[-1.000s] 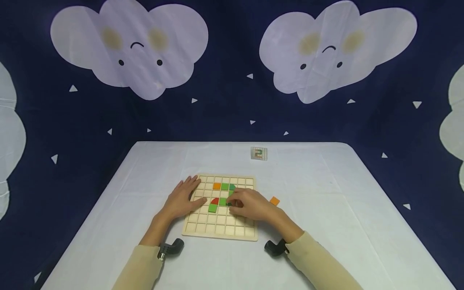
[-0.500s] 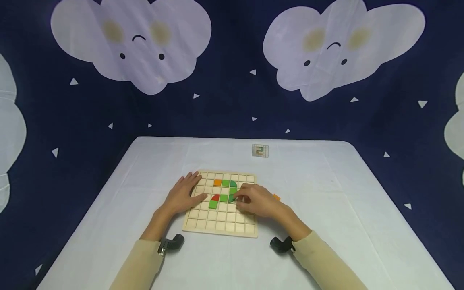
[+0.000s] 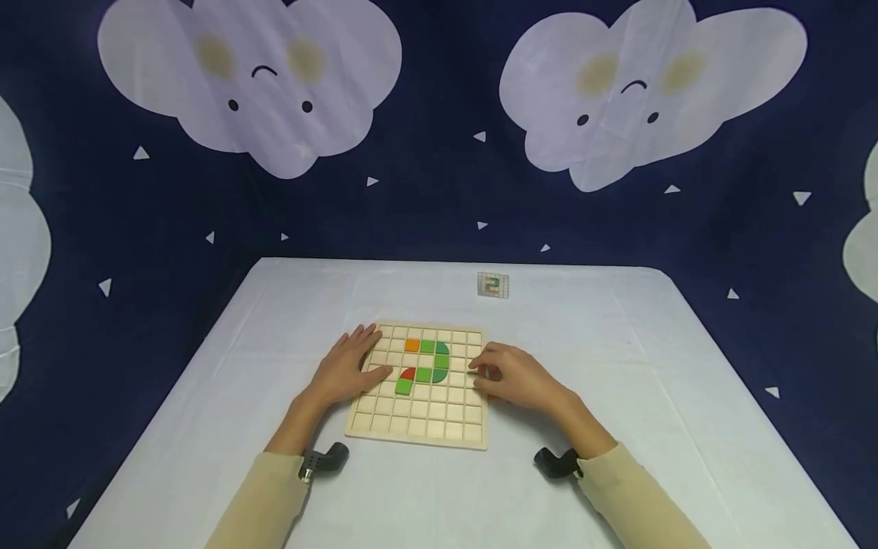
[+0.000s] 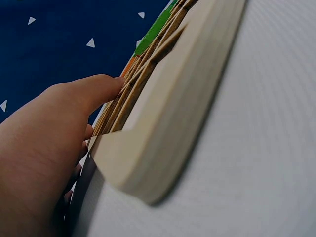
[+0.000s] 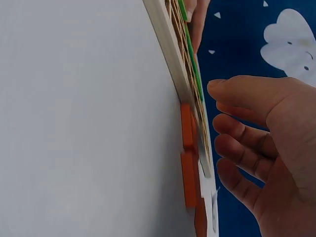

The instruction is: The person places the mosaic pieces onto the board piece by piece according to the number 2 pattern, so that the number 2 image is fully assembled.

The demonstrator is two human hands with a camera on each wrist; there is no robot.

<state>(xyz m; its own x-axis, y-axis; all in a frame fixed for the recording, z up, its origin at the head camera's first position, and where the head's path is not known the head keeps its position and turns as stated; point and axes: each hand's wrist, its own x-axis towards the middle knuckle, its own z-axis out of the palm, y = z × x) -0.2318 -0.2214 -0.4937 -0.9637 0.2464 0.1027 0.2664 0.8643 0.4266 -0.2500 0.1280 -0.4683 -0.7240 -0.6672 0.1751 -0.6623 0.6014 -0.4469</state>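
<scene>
A wooden grid board [image 3: 418,415] lies on the table. Colored tiles sit in its cells: an orange square [image 3: 411,345], a red quarter-round tile [image 3: 408,374], and green tiles [image 3: 442,361], some with a rounded corner. My left hand [image 3: 344,370] rests spread at the board's left edge, its thumb on top, as the left wrist view also shows. Over the right edge hovers my right hand [image 3: 517,375], fingers loosely bent. In the right wrist view nothing shows between its thumb and fingers. Below that hand, orange blocks [image 5: 189,180] lie beside the board; the head view hides them.
A small card [image 3: 493,285] with a grid pattern stands behind the board. White cloth [image 3: 658,457] covers the table. A dark blue curtain with clouds [image 3: 439,152] hangs beyond the far edge.
My right hand has left the tiles in the middle of the board and moved right, past its edge. A dark green rounded tile it was touching now sits uncovered. My left hand stays put.
</scene>
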